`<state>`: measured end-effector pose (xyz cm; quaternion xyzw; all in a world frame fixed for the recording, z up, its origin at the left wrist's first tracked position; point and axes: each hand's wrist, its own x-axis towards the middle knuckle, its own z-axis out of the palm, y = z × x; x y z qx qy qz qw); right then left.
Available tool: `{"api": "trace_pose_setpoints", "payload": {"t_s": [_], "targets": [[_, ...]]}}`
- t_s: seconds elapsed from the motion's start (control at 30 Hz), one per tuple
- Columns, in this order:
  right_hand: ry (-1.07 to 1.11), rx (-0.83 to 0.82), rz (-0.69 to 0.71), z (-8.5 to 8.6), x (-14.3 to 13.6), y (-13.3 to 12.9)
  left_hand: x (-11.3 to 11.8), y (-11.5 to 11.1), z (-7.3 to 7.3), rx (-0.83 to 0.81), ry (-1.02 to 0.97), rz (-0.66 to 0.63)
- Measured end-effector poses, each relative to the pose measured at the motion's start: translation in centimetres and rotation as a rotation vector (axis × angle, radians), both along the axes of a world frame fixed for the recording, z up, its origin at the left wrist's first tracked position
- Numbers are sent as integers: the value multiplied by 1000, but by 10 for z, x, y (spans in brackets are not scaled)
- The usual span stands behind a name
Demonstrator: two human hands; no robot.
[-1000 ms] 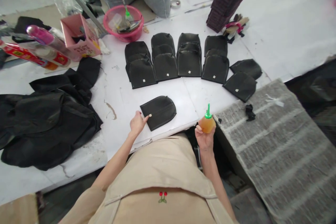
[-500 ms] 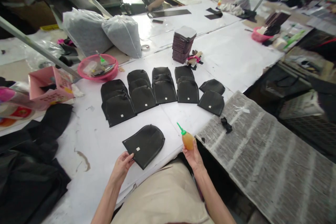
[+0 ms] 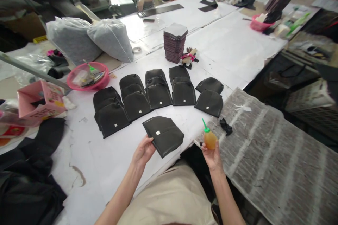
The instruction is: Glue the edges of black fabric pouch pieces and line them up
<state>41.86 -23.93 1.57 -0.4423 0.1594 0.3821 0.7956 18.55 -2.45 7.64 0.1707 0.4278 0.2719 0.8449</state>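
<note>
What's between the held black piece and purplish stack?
Head view: a row of overlapping black pieces; white tabletop shows between it and the held piece.

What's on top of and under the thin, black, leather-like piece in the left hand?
On the black piece, a small white square tag shows; the left hand grips the edge. Whatever lies directly beneath is hidden.

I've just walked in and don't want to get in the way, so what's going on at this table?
A person stands at a white table, both hands occupied. The left hand holds a flat black piece by its edge, close to a small white patch. The right hand holds a bottle, its green nozzle up and apart from the piece. Beyond, similar black pieces lie overlapping in a curved row.
</note>
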Motion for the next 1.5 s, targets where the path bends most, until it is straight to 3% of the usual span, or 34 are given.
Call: {"api": "trace_pose_setpoints", "payload": {"t_s": [0.33, 0.53, 0.67, 0.77, 0.87, 1.13, 1.5], "targets": [[11, -37, -48, -6, 33, -17, 91, 16, -12, -50, -181, -101], [5, -54, -60, -3, 42, -17, 160, 45, -21, -12, -220, -33], [8, -62, -72, -4, 43, -23, 205, 59, -36, -6, -217, 16], [15, -73, -103, -5, 40, -30, 225, 58, -51, -13, -180, 85], [47, -85, -129, -6, 37, -36, 230, 45, -68, -66, -133, 134], [94, -118, -153, -8, 36, -33, 218, 6, -106, -314, -89, 194], [111, -91, -123, -13, 38, -30, 214, 2, -117, -342, -98, 155]]}}
